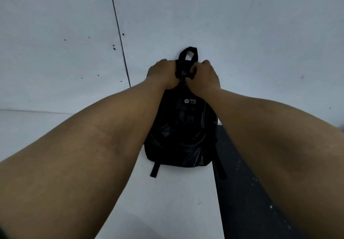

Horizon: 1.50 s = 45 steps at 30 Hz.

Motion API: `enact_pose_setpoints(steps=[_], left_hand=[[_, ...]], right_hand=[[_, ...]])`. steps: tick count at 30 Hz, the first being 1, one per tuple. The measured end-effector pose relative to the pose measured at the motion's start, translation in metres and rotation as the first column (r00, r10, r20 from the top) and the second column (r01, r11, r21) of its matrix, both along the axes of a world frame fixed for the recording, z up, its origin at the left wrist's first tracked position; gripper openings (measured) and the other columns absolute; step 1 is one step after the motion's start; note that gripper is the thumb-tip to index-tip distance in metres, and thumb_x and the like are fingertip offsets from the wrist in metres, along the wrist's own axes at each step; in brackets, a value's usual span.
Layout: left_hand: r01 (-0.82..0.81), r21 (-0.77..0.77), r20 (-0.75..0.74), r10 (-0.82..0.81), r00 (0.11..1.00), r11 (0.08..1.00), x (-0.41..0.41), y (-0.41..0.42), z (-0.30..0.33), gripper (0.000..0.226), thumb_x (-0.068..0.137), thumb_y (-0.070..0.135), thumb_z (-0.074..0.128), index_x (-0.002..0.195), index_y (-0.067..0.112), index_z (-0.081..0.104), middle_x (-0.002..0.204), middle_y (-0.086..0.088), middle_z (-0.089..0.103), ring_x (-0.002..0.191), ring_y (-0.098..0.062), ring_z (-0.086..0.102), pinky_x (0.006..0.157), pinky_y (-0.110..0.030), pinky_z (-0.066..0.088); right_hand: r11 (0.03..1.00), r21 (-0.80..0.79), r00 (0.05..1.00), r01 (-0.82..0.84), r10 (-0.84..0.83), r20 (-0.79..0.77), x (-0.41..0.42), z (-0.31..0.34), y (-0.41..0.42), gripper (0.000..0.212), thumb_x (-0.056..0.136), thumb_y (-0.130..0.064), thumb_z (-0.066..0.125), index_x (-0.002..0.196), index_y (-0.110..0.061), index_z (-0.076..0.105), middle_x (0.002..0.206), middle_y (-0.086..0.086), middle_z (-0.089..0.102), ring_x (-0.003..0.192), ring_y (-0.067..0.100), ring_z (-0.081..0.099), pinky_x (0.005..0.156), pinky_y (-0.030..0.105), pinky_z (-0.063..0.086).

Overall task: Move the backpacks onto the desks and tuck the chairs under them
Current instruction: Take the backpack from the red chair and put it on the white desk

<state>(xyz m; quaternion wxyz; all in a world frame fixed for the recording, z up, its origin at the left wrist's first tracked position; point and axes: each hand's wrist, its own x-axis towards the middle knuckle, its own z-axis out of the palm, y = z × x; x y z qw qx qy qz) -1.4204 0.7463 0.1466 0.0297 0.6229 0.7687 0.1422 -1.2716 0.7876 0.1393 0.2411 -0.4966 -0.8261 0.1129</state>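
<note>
**Both hands on the bag's top, bag standing on the white desk**

Black backpack [181, 127] upright on the white desk [167, 201], back against the pale wall [242, 24], base planted on the surface and close to the desk's right edge. Carry loop [188, 52] sticking up free above the hands, held by neither. Left hand [161, 74] curled over the top left shoulder of the bag, fingers wrapped round the fabric there. Right hand [203, 77] curled likewise on the top right, fingertips tucked into the fold near the middle. Clenched on cloth, then, both of them, not on the loop.

Likely reason for that grip: taking the bag by its upper corners keeps a soft, slumping load steady and square, where a single loop would leave it free to swing and topple. Leaning against the wall probably serves the same end, since the body looks limp and creased and would fold over if left unsupported. Two loose strap ends [154, 170] trailing off the bottom, one on the white top, the other over the dark strip [242, 192] at the right.

Judged from this alone: placing step at or near its end for this bag, with release and the chair still to come. No chair in view. Worth minding before letting go: the base sits near the edge, and a nudge rightward could tip it off.
</note>
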Motion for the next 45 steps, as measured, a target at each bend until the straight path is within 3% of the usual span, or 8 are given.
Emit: enact_pose_setpoints(steps=[7,12,17,26,32,36,41,45], left_hand=[[0.073,-0.218,0.137,-0.044,0.99,0.973,0.012,-0.066,-0.028,0.03,0.088,0.031,0.064,0.11,0.011,0.065,0.112,-0.01,0.063,0.099,-0.026,0.06,0.087,-0.037,0.052],[0.144,-0.385,0.163,-0.087,0.983,0.911,0.022,-0.134,-0.075,0.034,0.089,0.033,0.065,0.114,0.009,0.065,0.113,-0.01,0.065,0.1,-0.028,0.062,0.089,-0.036,0.052],[0.15,-0.462,0.215,-0.054,0.975,0.874,0.036,-0.229,-0.148,0.035,0.094,0.029,0.061,0.12,0.006,0.065,0.125,-0.014,0.062,0.113,-0.029,0.059,0.096,-0.036,0.046],[0.126,-0.834,0.203,0.087,0.975,0.537,0.073,-0.395,-0.239,0.054,0.098,0.044,0.051,0.136,0.006,0.052,0.141,-0.011,0.05,0.127,-0.027,0.049,0.104,-0.037,0.042],[0.019,-0.817,0.229,0.293,0.928,0.577,0.085,-0.459,-0.246,0.039,0.096,0.034,0.055,0.124,0.008,0.06,0.13,-0.009,0.057,0.117,-0.024,0.055,0.097,-0.034,0.048],[-0.043,-0.776,0.269,0.392,0.879,0.63,0.113,-0.489,-0.244,0.035,0.095,0.028,0.055,0.123,0.008,0.059,0.127,-0.01,0.059,0.114,-0.025,0.056,0.095,-0.033,0.049],[-0.066,-0.729,0.378,0.481,0.791,0.681,0.166,-0.536,-0.241,0.034,0.094,0.028,0.057,0.121,0.009,0.061,0.126,-0.01,0.06,0.113,-0.023,0.057,0.084,-0.025,0.043],[-0.042,-0.744,0.424,0.519,0.742,0.667,0.205,-0.594,-0.247,0.037,0.092,0.034,0.061,0.121,0.011,0.062,0.129,-0.009,0.059,0.115,-0.024,0.056,0.091,-0.027,0.045]], right_hand=[[0.994,-0.068,0.996,-0.083,0.085,0.023,0.009,-0.027,-0.076,0.013,0.089,-0.02,0.064,0.086,-0.008,0.07,0.102,0.007,0.059,0.084,0.02,0.059,0.067,0.027,0.044],[0.93,-0.363,0.958,-0.06,0.156,0.241,0.012,-0.076,-0.128,0.021,0.088,-0.024,0.064,0.103,-0.011,0.072,0.104,0.011,0.07,0.094,0.029,0.066,0.075,0.032,0.052],[0.791,-0.61,0.803,-0.035,0.386,0.454,0.023,-0.155,-0.206,0.049,0.092,-0.042,0.064,0.128,-0.009,0.062,0.129,0.011,0.061,0.114,0.029,0.058,0.09,0.03,0.046],[0.608,-0.793,0.644,0.05,0.587,0.491,0.082,-0.25,-0.359,0.043,0.097,-0.041,0.053,0.117,-0.004,0.061,0.123,0.012,0.061,0.106,0.029,0.06,0.083,0.035,0.051],[0.59,-0.805,0.672,0.054,0.575,0.467,0.113,-0.259,-0.406,0.038,0.095,-0.03,0.056,0.119,-0.002,0.065,0.123,0.014,0.065,0.11,0.028,0.063,0.092,0.04,0.055],[0.63,-0.777,0.73,0.009,0.527,0.435,0.132,-0.257,-0.426,0.032,0.093,-0.033,0.056,0.113,-0.009,0.064,0.112,0.007,0.062,0.085,0.02,0.058,0.056,0.03,0.049],[0.631,-0.773,0.733,-0.059,0.554,0.396,0.167,-0.26,-0.461,0.035,0.094,-0.034,0.056,0.116,-0.008,0.065,0.12,0.011,0.063,0.104,0.026,0.06,0.078,0.029,0.047],[0.627,-0.778,0.693,-0.042,0.579,0.429,0.198,-0.27,-0.507,0.038,0.094,-0.037,0.058,0.114,-0.006,0.068,0.123,0.012,0.064,0.109,0.028,0.061,0.09,0.034,0.051]])
